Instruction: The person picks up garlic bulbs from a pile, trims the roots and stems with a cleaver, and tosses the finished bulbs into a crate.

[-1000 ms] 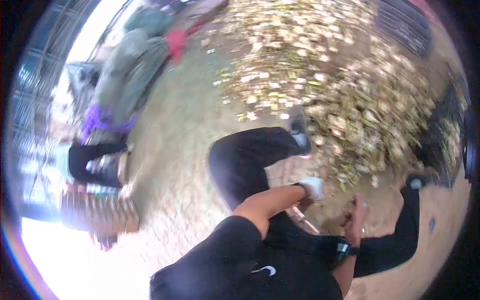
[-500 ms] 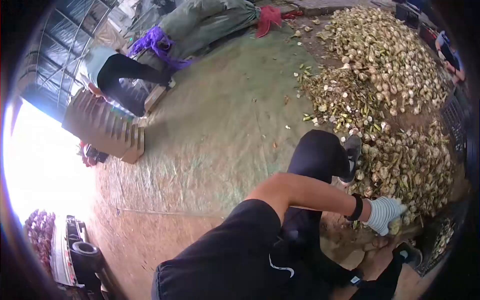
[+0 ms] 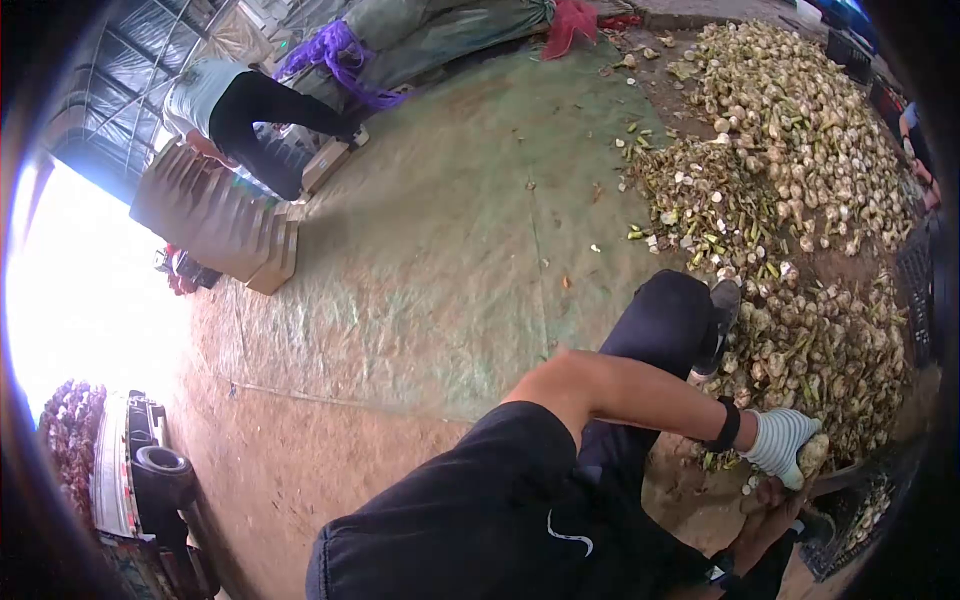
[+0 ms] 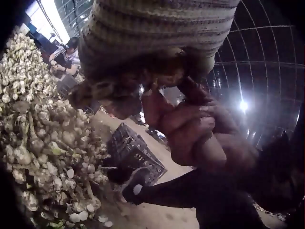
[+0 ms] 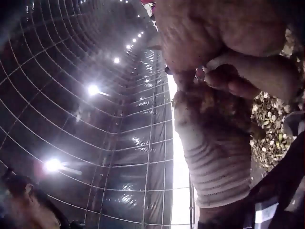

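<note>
My left hand, in a grey-and-white striped knit glove, grips a garlic bulb at the near edge of the garlic heap. My bare right hand is close below it, a watch on its wrist. In the left wrist view the right fingers curl round a pale, rounded handle; the tool's other end is hidden. The right wrist view has the gloved hand facing the right hand, with the dark, dirty bulb between them.
A black crate stands beyond my foot, another crate by the heap. Trimmed stalks lie on a green tarp. At left a person bends by stacked cartons. A loaded truck is lower left.
My left hand has gone from near my lap out to the heap, and now holds a bulb up by the right hand. The head view has swung and steadied.
</note>
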Tool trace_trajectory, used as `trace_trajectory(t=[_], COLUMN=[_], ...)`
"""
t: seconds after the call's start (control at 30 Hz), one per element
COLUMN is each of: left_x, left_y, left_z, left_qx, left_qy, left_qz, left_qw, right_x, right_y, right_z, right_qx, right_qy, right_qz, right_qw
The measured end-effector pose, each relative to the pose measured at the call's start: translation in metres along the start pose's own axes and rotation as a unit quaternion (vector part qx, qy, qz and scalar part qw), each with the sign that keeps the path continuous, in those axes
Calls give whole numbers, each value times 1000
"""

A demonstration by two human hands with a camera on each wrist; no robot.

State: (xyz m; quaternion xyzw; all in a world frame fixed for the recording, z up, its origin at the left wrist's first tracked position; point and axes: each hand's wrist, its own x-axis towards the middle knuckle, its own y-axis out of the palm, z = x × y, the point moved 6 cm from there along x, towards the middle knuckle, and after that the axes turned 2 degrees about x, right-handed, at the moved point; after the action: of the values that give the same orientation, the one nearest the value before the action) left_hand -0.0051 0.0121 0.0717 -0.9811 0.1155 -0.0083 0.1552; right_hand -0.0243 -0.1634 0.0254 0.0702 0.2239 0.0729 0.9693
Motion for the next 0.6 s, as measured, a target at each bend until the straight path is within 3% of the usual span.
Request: trace_trajectory(t=[0.03, 0.1, 0.13, 0.2, 0.33, 0.4, 0.5, 0.53, 0.57, 0.6], left_x=[2, 5, 5, 3, 2, 6, 13, 14, 15, 15], left_y=[0, 2, 0, -6, -8, -2, 6, 8, 8, 9], left_z=[1, 7, 7, 3, 7, 12, 21, 22, 21, 21], left_qx=[23, 26, 32, 34, 8, 18, 46, 64, 65, 60], left_qy=[-11, -15, -18, -37, -47, -41, -23, -10, -11, -30], left_qz=[6, 5, 3, 18, 20, 18, 10, 4, 5, 28], left_qw=[1000, 1000, 999, 999, 999, 999, 999, 998, 998, 997], right_x=[4, 9, 3, -11, 34, 60, 63, 53, 38, 25], right_y=[-1, -13, 1, 15, -68, -100, -124, -105, -72, -55], right_z=[-2, -5, 4, 23, -25, -39, -56, -39, -24, -26], right_qx=[-1, -51, -51, -81, -161, -335, -397, -396, -355, -302], right_qy=[2, -12, -10, 15, 57, -176, -206, -205, -39, 129], right_qz=[-1, -92, -93, -191, -166, -106, -135, -135, -112, -86], right_qw=[1000, 994, 994, 978, 971, 919, 884, 885, 927, 941])
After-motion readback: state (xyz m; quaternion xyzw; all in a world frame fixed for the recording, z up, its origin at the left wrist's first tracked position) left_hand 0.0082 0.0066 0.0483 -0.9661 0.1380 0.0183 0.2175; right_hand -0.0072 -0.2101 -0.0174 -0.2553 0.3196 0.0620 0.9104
